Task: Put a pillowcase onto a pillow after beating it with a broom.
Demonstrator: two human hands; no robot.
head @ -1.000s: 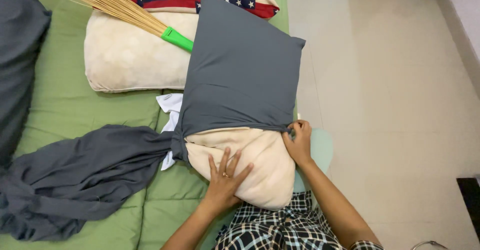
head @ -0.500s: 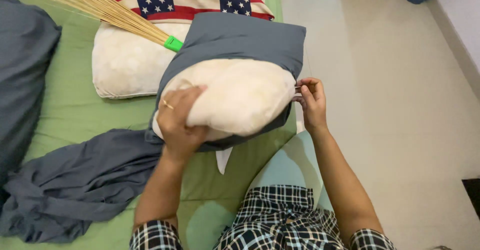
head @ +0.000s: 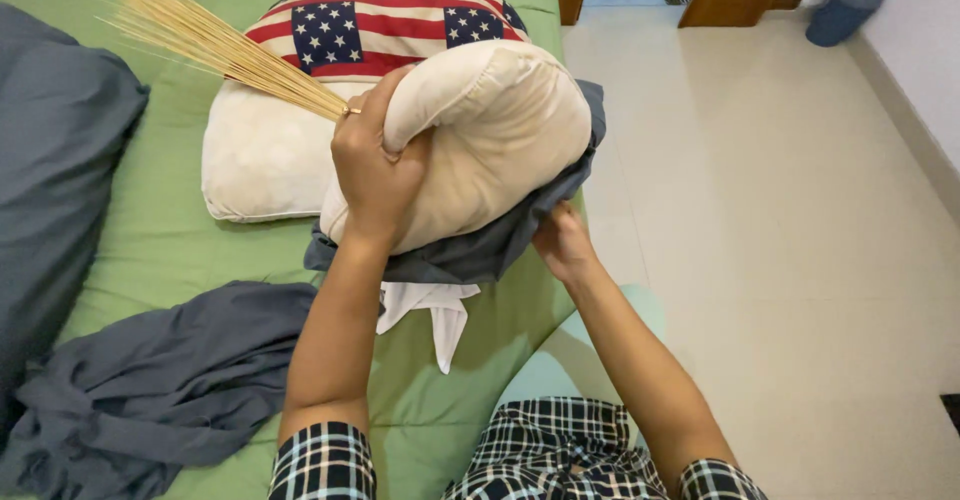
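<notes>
Far left: dark grey duvet (head: 55, 150), soft and bulky, on green sheet (head: 150, 260), smooth cotton look. Below it a crumpled grey cloth (head: 160, 380), thin, heavily creased. Stiff straw broom (head: 220, 45) lies across a bare cream pillow (head: 250, 155), lumpy fill; flag-print pillow (head: 370, 30) behind. Centre: left hand (head: 378, 165) closed, fingers dug into the top edge of a cream pillow (head: 490, 140), plump, rounded, lifted off the bed. Grey case (head: 480, 250) hangs bunched under and behind it, covering only the lower part. White cloth (head: 430, 310) pokes out below. Right hand (head: 562, 242) pinches the case's edge, closed on fabric. Right: glossy tiled floor (head: 780, 260).

Risks, judged: case could slip from the pinch since the fabric is loose and slack; pillow may sag out of the one-handed grip; pillow could knock the broom
</notes>
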